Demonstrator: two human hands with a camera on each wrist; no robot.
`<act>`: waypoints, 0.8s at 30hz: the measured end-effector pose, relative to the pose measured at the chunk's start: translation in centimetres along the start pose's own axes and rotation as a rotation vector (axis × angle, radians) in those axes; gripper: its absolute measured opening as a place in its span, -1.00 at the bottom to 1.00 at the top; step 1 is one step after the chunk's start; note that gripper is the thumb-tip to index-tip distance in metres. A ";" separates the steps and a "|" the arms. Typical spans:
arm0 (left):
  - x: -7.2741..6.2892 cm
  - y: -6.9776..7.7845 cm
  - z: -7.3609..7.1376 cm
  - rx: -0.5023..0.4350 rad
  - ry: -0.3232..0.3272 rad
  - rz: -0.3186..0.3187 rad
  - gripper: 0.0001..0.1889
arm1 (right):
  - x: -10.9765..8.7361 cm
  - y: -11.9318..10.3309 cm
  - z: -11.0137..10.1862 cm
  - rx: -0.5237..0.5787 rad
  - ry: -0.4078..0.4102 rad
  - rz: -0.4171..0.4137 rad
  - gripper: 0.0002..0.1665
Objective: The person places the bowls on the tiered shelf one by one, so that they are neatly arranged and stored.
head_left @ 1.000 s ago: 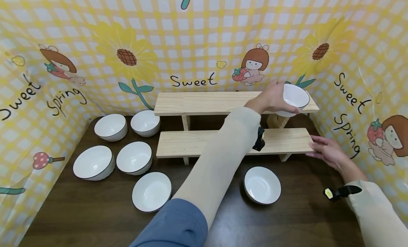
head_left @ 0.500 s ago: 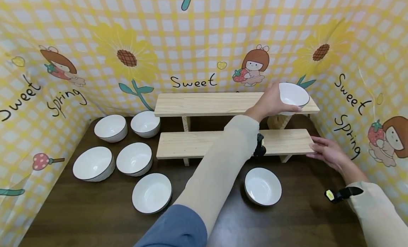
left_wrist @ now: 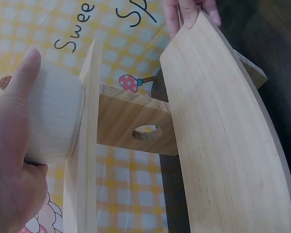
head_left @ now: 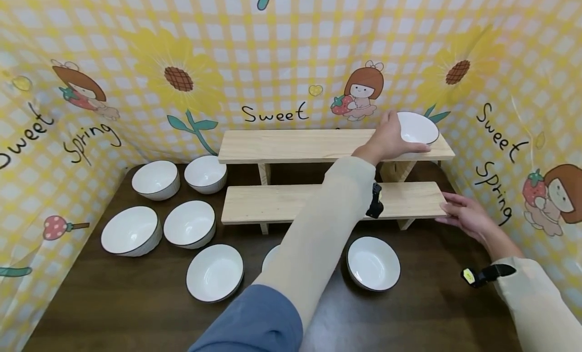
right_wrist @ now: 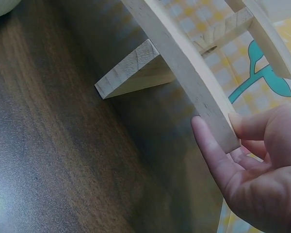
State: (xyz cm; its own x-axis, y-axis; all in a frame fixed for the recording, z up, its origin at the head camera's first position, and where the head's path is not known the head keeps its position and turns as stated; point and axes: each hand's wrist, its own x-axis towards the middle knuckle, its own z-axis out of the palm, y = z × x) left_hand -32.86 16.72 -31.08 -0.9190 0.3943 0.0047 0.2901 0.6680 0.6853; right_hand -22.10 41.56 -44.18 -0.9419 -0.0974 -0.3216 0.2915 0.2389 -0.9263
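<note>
A two-tier wooden shelf has an upper board [head_left: 291, 146] and a lower board [head_left: 268, 203]. At the upper board's right end, my left hand [head_left: 388, 137] grips a white bowl [head_left: 418, 127] with a dark rim, thumb on the near side. In the left wrist view the bowl [left_wrist: 56, 111] has its base right at the board's surface, and the fingers behind it are largely hidden. My right hand [head_left: 468, 215] pinches the right end of the lower board; its thumb and fingers lie on both faces of the board [right_wrist: 199, 92] in the right wrist view.
Several white bowls stand on the dark table [head_left: 113, 306] at the left, the nearest bowl [head_left: 215, 272] in front. Another bowl [head_left: 373, 263] is before the shelf. A bowl [head_left: 269, 257] shows partly beneath the left sleeve. A checked cloth [head_left: 282, 49] hangs close behind and at the sides.
My left hand has moved the bowl slightly back and up in view, from over the upper board's front edge to farther onto the board. My right hand keeps its hold on the lower board.
</note>
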 end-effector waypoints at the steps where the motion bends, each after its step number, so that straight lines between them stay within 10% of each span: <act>1: 0.0 0.0 0.0 -0.007 0.005 0.004 0.32 | 0.0 0.0 -0.1 0.000 0.001 -0.004 -0.24; 5: 0.0 -0.1 -0.1 -0.016 0.012 0.013 0.32 | 0.1 0.0 -0.1 0.008 0.008 -0.006 -0.23; 13: 0.4 -0.4 -0.7 0.283 -0.004 -0.026 0.34 | 0.2 0.0 -0.3 0.008 0.004 -0.021 -0.24; 24: -0.3 -1.5 -2.0 0.453 -0.045 0.107 0.15 | 0.0 -0.1 -0.3 -0.003 0.003 -0.005 -0.27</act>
State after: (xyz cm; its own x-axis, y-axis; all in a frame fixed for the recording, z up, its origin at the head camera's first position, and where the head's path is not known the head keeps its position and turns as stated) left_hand -33.53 14.35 -30.67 -0.8679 0.4964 0.0194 0.4793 0.8263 0.2960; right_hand -22.16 41.82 -44.01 -0.9438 -0.0961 -0.3162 0.2861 0.2410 -0.9274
